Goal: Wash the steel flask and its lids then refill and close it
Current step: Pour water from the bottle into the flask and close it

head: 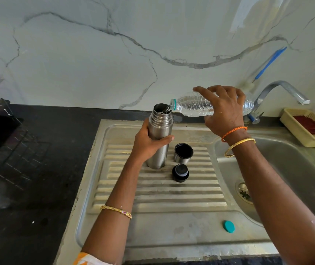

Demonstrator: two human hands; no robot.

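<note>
— Standing upright on the ribbed drainboard (158, 190), steel flask (160, 136), mouth open. Left hand (149, 144) wrapping around its body, steadying against tipping.

— And tilting the plastic bottle (196, 106) nearly flat, right hand (224, 111) clasping its middle, neck resting over the flask mouth, pouring the refill.

— Waiting just beside the flask: cup lid (183, 153) mouth up, black stopper (180, 173) in front, both within reach for closing. Teal bottle cap (229, 226) lying well apart, nearer the front edge.

— Hiding the water level inside the flask. Covering part of the bottle with fingers; stream barely showing.
</note>
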